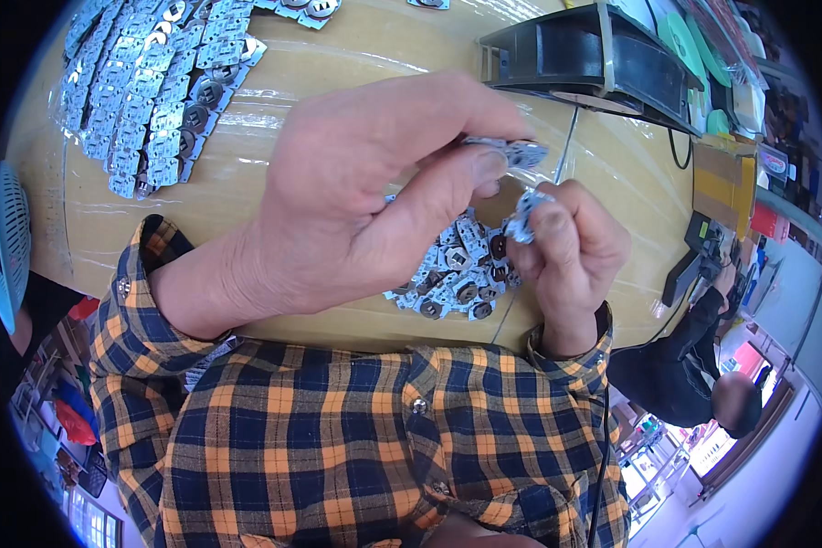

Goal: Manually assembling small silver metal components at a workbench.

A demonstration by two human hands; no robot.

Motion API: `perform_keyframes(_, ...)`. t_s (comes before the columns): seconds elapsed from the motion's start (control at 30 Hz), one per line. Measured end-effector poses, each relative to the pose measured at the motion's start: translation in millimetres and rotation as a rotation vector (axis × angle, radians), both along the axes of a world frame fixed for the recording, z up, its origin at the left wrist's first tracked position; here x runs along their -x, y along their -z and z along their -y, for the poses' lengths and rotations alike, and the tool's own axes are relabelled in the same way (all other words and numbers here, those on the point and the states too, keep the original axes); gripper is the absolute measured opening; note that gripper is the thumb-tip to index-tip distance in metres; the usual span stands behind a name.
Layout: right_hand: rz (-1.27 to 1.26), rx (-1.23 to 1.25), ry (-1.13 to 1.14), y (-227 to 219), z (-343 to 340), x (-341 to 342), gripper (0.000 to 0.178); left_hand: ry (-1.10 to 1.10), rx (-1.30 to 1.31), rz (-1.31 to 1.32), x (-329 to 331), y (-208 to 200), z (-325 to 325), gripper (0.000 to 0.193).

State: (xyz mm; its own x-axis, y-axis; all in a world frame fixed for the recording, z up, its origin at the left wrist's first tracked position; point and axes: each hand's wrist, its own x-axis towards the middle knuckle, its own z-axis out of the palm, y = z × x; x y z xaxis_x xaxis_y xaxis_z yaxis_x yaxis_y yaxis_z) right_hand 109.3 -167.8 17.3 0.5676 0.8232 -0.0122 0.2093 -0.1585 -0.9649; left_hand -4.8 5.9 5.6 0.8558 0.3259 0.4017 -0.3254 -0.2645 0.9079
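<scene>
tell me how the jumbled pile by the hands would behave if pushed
The pile would probably spread rather than shift as one, since its pieces lie loosely overlapping. Single pieces look flat, so they would likely slide rather than roll.

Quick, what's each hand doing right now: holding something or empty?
Left hand: closed, pinching a small silvery piece between thumb and fingers.
Right hand: closed, pinching another silvery piece between thumb and fingers.
</scene>
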Motion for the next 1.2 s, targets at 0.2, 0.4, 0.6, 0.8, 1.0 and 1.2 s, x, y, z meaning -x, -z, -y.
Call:
perform_keyframes(0.2, 0.151, -0.059, -0.021, -3.2, -0.6, 3.7, 0.042, 0.291, 0.185, -0.149, 1.5, 0.2, -1.4, 0.017)
perform_keyframes(0.4, 0.143, -0.099, -0.024, -5.1, 0.3, -3.0, 0.028, 0.291, 0.271, -0.183, 2.1, -2.6, -3.8, 0.014)
perform_keyframes(0.6, 0.356, -0.138, -0.138, -1.9, -6.7, -5.5, 0.026, 0.236, -0.150, -0.074, -0.2, -0.7, -7.9, 0.014)
perform_keyframes(0.8, 0.522, -0.145, -0.224, 0.5, -4.9, -8.9, 0.026, 0.265, 0.271, -0.195, 2.2, 0.0, -4.4, 0.011)
perform_keyframes(1.0, 0.363, -0.146, -0.036, 3.5, -0.1, -4.3, 0.041, 0.201, 0.224, -0.237, 1.6, -1.0, -0.7, 0.011)
perform_keyframes(1.2, 0.496, -0.085, -0.116, 1.9, -3.1, -2.8, 0.023, 0.250, 0.005, -0.158, 1.2, 1.6, -3.1, 0.013)
